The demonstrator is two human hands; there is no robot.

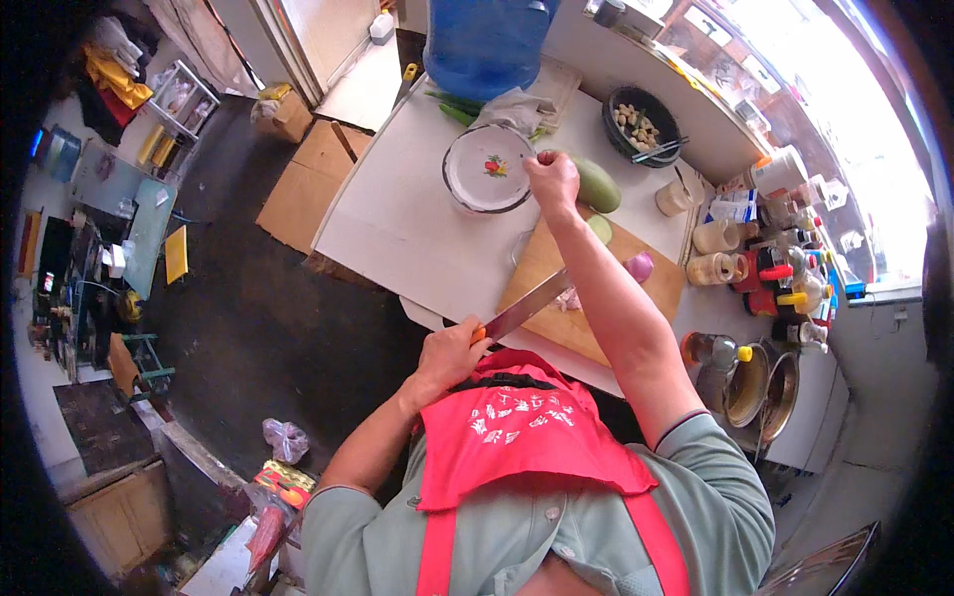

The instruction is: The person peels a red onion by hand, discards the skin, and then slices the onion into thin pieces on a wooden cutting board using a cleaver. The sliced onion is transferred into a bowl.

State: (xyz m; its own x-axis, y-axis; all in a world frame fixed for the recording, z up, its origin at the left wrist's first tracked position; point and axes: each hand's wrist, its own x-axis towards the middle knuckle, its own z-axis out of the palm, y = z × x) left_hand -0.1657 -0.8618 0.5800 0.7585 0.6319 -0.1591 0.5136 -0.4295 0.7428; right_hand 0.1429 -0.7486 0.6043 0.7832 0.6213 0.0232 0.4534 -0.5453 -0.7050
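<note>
My left hand is closed around the orange handle of a kitchen knife, whose broad blade reaches over the near left part of a wooden cutting board. At the right rim of a white enamel dish with a fruit print, my right hand has its fingers pinched on the edge. Just right of that hand lies a green winter melon or similar gourd, and a pale cut piece sits by the board's far edge. A purple onion piece and chopped bits are on the board, partly behind my right forearm.
A blue water jug, a grey cloth and green vegetables stand at the table's far side. A dark bowl of garlic cloves is far right. Jars and bottles line the right. Cardboard lies left.
</note>
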